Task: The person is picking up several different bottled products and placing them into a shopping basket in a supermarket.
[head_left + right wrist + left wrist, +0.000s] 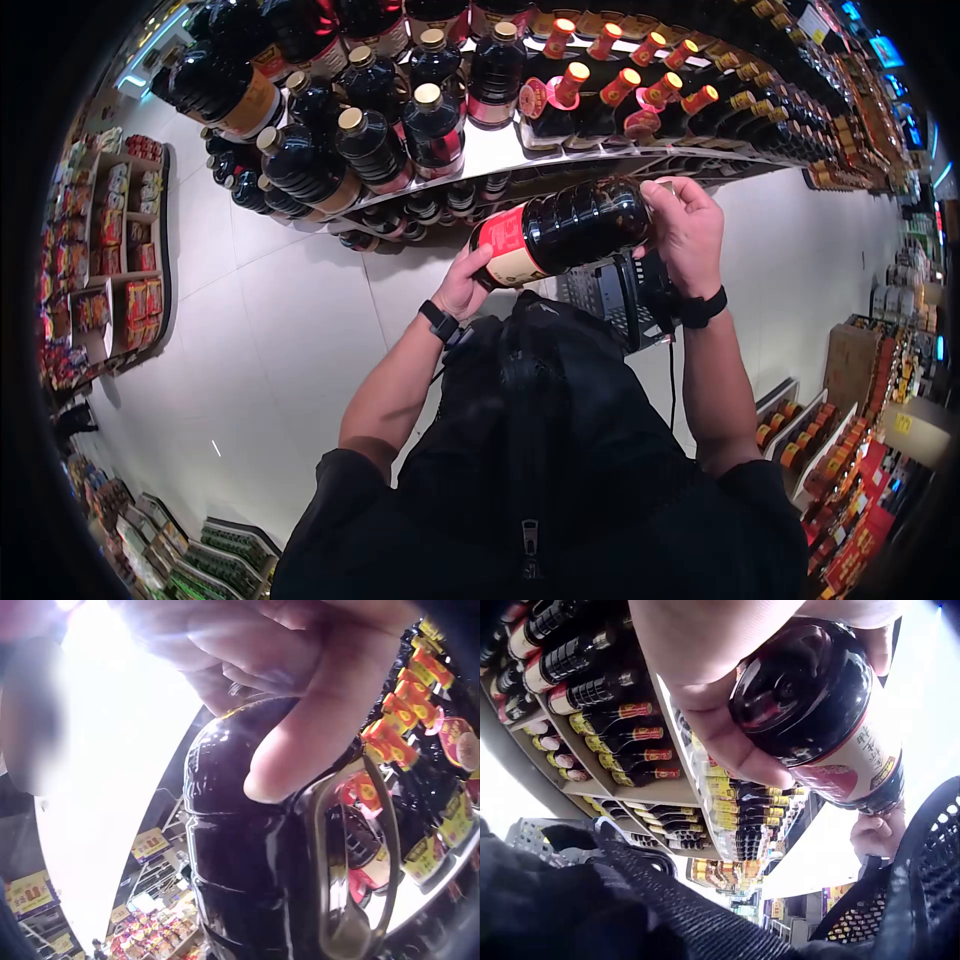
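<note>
A large dark sauce bottle (585,225) with ribbed sides and a red and cream label (508,245) lies tilted in front of the body, held by both hands. My left hand (463,283) grips its base end; in the left wrist view the fingers (739,754) curl round the bottom. At the neck end, my right hand (690,225) has its fingers curled about the top, hiding the cap. The right wrist view shows the right thumb (300,750) on the shoulder, beside the bottle's built-in handle (386,855).
A shelf (490,150) of big dark bottles and red-capped bottles (570,85) stands just ahead. Below the held bottle is a dark perforated basket (600,300). Snack shelves (135,250) stand at the left, and boxed goods (850,365) at the right.
</note>
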`<state>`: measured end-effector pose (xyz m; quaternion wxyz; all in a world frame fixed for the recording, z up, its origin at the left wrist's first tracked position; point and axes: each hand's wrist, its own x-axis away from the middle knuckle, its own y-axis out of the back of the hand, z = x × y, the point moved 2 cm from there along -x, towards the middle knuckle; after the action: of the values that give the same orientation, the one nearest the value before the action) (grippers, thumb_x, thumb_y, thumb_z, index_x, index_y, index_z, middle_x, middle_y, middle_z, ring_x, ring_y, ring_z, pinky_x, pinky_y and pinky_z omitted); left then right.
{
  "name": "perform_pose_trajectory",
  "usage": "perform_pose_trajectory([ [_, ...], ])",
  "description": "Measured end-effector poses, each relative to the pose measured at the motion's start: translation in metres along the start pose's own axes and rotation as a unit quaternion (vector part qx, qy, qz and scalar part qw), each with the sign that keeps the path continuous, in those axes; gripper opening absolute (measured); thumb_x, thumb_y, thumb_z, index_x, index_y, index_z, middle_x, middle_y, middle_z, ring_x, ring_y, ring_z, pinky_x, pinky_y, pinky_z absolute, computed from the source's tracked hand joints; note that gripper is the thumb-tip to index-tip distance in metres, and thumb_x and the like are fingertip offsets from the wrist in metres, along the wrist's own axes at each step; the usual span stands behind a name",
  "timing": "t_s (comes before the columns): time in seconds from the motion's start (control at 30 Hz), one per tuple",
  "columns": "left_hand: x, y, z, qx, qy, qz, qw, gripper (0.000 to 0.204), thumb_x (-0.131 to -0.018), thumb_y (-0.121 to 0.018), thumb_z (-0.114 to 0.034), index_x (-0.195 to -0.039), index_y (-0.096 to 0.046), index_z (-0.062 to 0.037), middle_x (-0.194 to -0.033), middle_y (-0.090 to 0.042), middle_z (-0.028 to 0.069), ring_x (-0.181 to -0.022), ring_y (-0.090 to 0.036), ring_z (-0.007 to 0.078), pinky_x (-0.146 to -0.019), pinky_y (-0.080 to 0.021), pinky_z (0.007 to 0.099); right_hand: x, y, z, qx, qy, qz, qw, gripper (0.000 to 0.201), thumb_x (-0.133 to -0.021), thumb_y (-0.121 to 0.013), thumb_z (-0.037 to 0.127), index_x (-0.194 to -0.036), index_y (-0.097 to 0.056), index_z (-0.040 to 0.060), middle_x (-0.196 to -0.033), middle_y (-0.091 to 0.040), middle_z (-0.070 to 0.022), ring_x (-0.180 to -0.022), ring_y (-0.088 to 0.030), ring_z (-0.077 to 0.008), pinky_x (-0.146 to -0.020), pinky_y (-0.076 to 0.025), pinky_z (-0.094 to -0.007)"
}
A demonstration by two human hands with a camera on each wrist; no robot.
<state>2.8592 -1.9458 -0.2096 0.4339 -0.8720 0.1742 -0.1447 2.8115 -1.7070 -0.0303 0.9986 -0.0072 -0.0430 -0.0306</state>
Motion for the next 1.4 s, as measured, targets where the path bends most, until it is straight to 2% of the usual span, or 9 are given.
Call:
perform_pose_trajectory([
  [0.03,0.002,0.004,0.003,0.001,0.006,0.004,1.0,0.067,-0.093,-0.056,-0.037,-0.146,-0.028,-0.008,-0.138,-0.047,0.0117,-0.122,-0.052,0.0265,-0.085,-0.054,0.0426,0.0,0.005,-0.008,-0.031,-0.027,-0.014,0.999,0.014,-0.087,-0.067,0.011,-0.088,-0.06,-0.0007,-0.071,-0.063,-0.0027,-0.051,-0.058,-0.0078,-0.035,-0.047,-0.0231],
  [0.1,0.009,0.001,0.002,0.0,0.053,0.024,0.998,0.062,-0.093,-0.056,-0.038,-0.141,-0.035,-0.0063,-0.126,-0.056,0.0124,-0.108,-0.06,0.0245,-0.071,-0.056,0.0342,0.001,0.013,-0.019,-0.034,-0.04,-0.04,0.998,0.016,-0.088,-0.067,0.015,-0.084,-0.059,0.0014,-0.067,-0.059,-0.0014,-0.047,-0.055,-0.0077,-0.035,-0.046,-0.0234],
  [0.13,0.011,-0.002,0.003,-0.027,0.043,0.017,0.999,0.059,-0.095,-0.05,-0.046,-0.136,-0.041,-0.0049,-0.112,-0.062,0.014,-0.089,-0.065,0.0224,-0.058,-0.054,0.0295,-0.002,0.024,-0.03,-0.01,-0.062,-0.037,0.997,0.018,-0.089,-0.067,0.017,-0.082,-0.058,0.0022,-0.065,-0.057,-0.001,-0.046,-0.053,-0.0074,-0.035,-0.046,-0.0237],
  [0.23,0.017,0.004,0.004,0.006,0.122,0.07,0.99,0.065,-0.095,-0.041,-0.057,-0.132,-0.046,-0.0032,-0.101,-0.065,0.0153,-0.077,-0.066,0.0211,-0.054,-0.053,0.0276,-0.002,0.036,-0.044,0.049,-0.094,-0.057,0.993,0.025,-0.089,-0.066,0.024,-0.077,-0.057,0.0041,-0.061,-0.052,0.0002,-0.041,-0.047,-0.0069,-0.032,-0.044,-0.0243],
  [0.27,0.018,0.0,0.004,-0.054,0.119,0.015,0.991,0.074,-0.093,-0.033,-0.065,-0.129,-0.049,-0.002,-0.087,-0.066,0.0142,-0.061,-0.064,0.0175,-0.045,-0.05,0.0239,-0.002,0.039,-0.047,0.066,-0.11,-0.056,0.99,0.026,-0.09,-0.064,0.026,-0.079,-0.056,0.0038,-0.062,-0.054,-0.0013,-0.039,-0.047,-0.0076,-0.032,-0.043,-0.0244],
  [0.37,0.019,-0.005,-0.004,-0.103,0.142,-0.003,0.984,0.078,-0.092,-0.031,-0.068,-0.129,-0.049,-0.002,-0.08,-0.066,0.0119,-0.051,-0.06,0.0137,-0.038,-0.046,0.0213,-0.001,0.044,-0.054,0.102,-0.138,-0.057,0.984,0.029,-0.091,-0.062,0.03,-0.083,-0.057,0.0025,-0.062,-0.056,-0.0026,-0.036,-0.045,-0.0079,-0.031,-0.043,-0.0246],
  [0.47,0.022,-0.017,-0.015,-0.134,0.148,-0.009,0.98,0.081,-0.091,-0.029,-0.071,-0.128,-0.05,-0.002,-0.074,-0.066,0.0101,-0.043,-0.056,0.0116,-0.034,-0.043,0.0203,-0.001,0.043,-0.054,0.086,-0.155,-0.056,0.983,0.032,-0.088,-0.064,0.031,-0.073,-0.056,0.0037,-0.056,-0.049,0.0003,-0.038,-0.045,-0.0079,-0.031,-0.042,-0.0249],
  [1.13,0.05,-0.01,-0.033,0.007,0.251,-0.032,0.967,0.089,-0.087,-0.02,-0.078,-0.129,-0.051,-0.0055,-0.082,-0.066,0.0162,-0.038,-0.054,0.018,-0.028,-0.036,0.0219,-0.001,0.005,-0.045,0.234,-0.134,-0.01,0.963,0.045,-0.086,-0.064,0.044,-0.07,-0.059,0.002,-0.053,-0.049,-0.0012,-0.035,-0.044,-0.0116,-0.032,-0.036,-0.0273],
  [1.4,0.054,-0.012,-0.03,0.017,0.267,-0.03,0.963,0.089,-0.086,-0.019,-0.079,-0.128,-0.052,-0.0068,-0.084,-0.067,0.014,-0.037,-0.053,0.0189,-0.027,-0.036,0.0226,0.004,0.007,-0.048,0.204,-0.132,-0.007,0.97,0.043,-0.087,-0.065,0.042,-0.069,-0.056,0.0038,-0.054,-0.048,0.0,-0.036,-0.043,-0.0101,-0.032,-0.035,-0.0262],
])
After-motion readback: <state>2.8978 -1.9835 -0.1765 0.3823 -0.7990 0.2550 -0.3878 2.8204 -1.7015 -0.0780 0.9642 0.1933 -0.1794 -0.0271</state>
